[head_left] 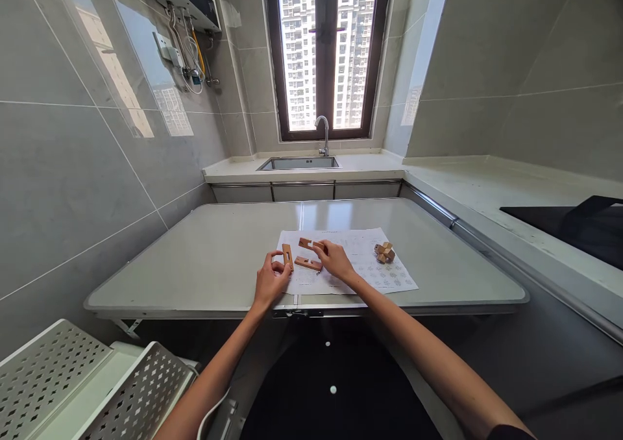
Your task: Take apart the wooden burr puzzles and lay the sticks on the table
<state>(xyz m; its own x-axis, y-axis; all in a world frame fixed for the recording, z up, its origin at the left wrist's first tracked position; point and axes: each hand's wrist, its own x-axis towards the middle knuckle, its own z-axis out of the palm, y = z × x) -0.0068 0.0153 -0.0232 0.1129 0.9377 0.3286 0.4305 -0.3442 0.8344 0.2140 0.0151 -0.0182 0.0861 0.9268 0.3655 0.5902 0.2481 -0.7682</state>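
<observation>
Left hand [270,281] near the table's [204,265] front edge, fingers pinched around a small notched wooden piece [287,256], held upright just above the paper sheet's [389,278] left edge. Right hand [335,260] just beside it over the sheet, fingertips closed on a second wooden piece [308,243], though the exact grip is hard to make out at this size. A third flat wooden piece [308,263] lies on the sheet between the two hands, close to both. Further right on the sheet, well apart from the hands, sits an assembled wooden block cluster [384,252]. Sheet lies near the table's front edge, roughly centred. Beyond the table's far edge: counter with sink [298,163], faucet [323,132], window [325,50]. Black cooktop [574,229] on the right counter.
</observation>
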